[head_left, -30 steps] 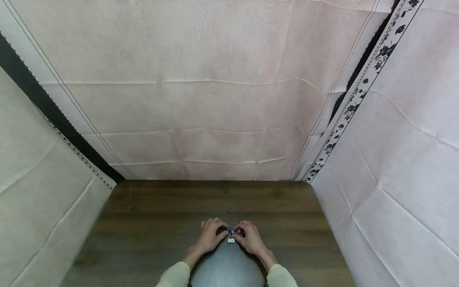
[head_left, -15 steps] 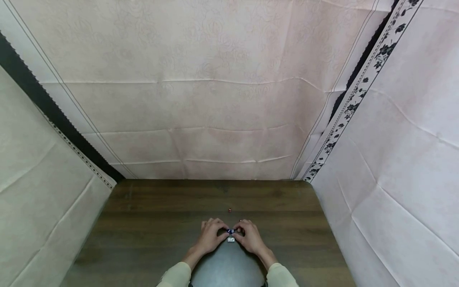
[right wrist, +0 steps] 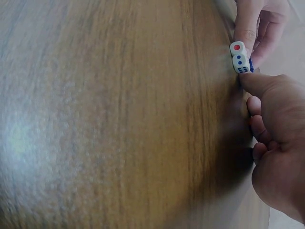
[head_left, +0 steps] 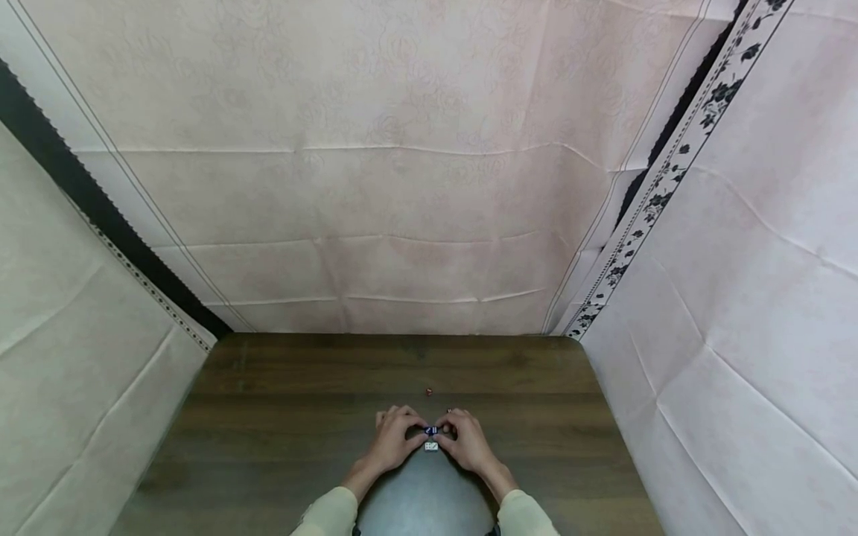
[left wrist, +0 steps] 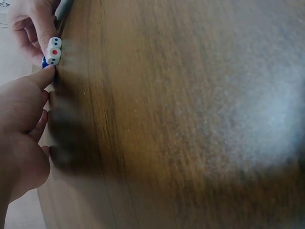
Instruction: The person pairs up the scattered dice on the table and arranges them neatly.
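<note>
Two blue dice point(head_left: 430, 431) sit side by side on the table between my fingertips. My left hand point(head_left: 394, 441) pinches the left one between thumb and fingers, and my right hand point(head_left: 466, 442) pinches the right one the same way. Just nearer to me, two white dice point(head_left: 431, 447) stand against each other; the right wrist view shows a red pip and blue pips on these white dice point(right wrist: 239, 57). From that side they mostly hide the blue dice point(right wrist: 251, 65). In the left wrist view, too, only a sliver of blue dice point(left wrist: 44, 62) shows behind the white pair.
A small red die point(head_left: 429, 391) lies farther out on the brown wooden table point(head_left: 302, 409). Another small reddish die point(head_left: 449, 410) is partly hidden behind my right fingers. Pale cloth point(head_left: 415, 193) hangs beyond the table and along both sides.
The two blue dice, held apart a second ago, have come together between my hands. The white dice and the red ones stay where they were.
</note>
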A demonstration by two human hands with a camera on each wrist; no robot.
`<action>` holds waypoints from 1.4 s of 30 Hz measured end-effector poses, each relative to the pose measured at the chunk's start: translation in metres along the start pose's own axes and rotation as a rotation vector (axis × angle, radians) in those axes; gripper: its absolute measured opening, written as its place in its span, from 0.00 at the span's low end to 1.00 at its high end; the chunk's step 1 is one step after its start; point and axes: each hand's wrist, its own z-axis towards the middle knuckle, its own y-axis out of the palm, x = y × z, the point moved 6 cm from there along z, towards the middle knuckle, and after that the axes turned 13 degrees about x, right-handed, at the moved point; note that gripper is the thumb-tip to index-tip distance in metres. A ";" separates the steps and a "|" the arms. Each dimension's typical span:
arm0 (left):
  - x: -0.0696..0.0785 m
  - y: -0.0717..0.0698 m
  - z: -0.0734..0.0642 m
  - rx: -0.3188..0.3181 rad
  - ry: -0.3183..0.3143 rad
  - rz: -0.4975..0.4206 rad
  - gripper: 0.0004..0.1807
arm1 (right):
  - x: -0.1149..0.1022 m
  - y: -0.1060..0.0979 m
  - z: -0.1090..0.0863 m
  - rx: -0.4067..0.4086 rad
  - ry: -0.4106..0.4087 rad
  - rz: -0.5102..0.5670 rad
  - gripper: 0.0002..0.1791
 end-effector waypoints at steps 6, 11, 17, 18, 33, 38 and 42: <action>-0.004 0.004 0.001 -0.054 -0.060 0.005 0.08 | -0.001 -0.001 0.001 0.002 0.003 0.006 0.05; -0.004 0.004 0.000 -0.061 -0.063 0.004 0.08 | 0.000 -0.001 0.001 -0.012 0.030 0.003 0.05; -0.006 0.006 -0.003 -0.063 -0.073 0.012 0.08 | 0.002 0.001 0.000 -0.029 0.046 0.010 0.05; -0.006 0.006 -0.003 -0.063 -0.073 0.013 0.08 | 0.002 0.001 0.000 -0.031 0.048 0.011 0.05; -0.002 0.003 -0.002 -0.050 -0.062 0.003 0.08 | 0.008 -0.026 -0.002 0.042 0.094 0.058 0.06; -0.004 0.004 -0.001 -0.056 -0.084 0.008 0.08 | 0.017 -0.041 0.003 0.166 0.129 0.023 0.04; -0.005 0.004 0.000 -0.057 -0.086 0.005 0.08 | 0.021 -0.041 0.009 0.178 0.100 -0.009 0.07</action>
